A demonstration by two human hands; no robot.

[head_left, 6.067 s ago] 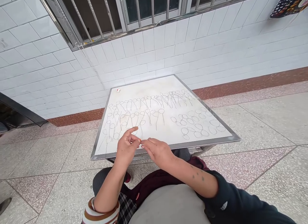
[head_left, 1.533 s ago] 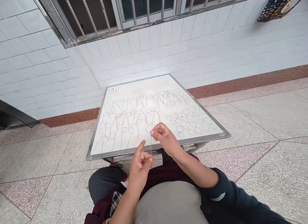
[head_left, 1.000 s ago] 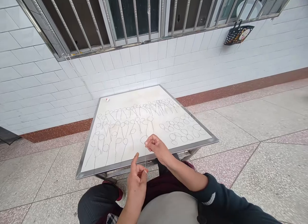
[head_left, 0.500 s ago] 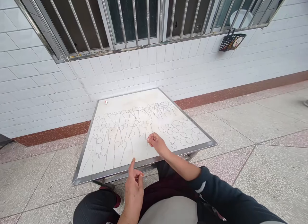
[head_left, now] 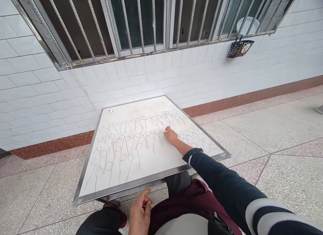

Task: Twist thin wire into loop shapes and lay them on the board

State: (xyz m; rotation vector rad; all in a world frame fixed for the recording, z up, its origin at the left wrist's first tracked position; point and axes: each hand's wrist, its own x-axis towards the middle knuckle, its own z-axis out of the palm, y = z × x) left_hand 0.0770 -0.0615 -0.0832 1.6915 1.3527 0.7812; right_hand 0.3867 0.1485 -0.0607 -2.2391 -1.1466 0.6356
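Observation:
Many thin dark wire loops, several with long straight tails, lie in rows on a white tabletop (head_left: 156, 161). My right hand (head_left: 172, 136) reaches over the middle right of the table, its fingertips pinched at the edge of a tailed wire loop (head_left: 163, 131) at the end of the middle row. Below the table's near edge, my left hand (head_left: 140, 213) hovers above my lap. Its forefinger is stretched out and the other fingers are loosely bent, with nothing visible in them.
A metal rim (head_left: 141, 179) edges the table, which stands near a tiled wall (head_left: 121, 88). Untailed loops (head_left: 193, 135) lie at the right. A small red and white object (head_left: 110, 111) is at the far left corner. A dotted basket (head_left: 239, 48) hangs from window bars.
My right hand has moved away from me and slightly right, carrying the tailed loop from the near part to the middle row. My left hand has dropped back toward my lap.

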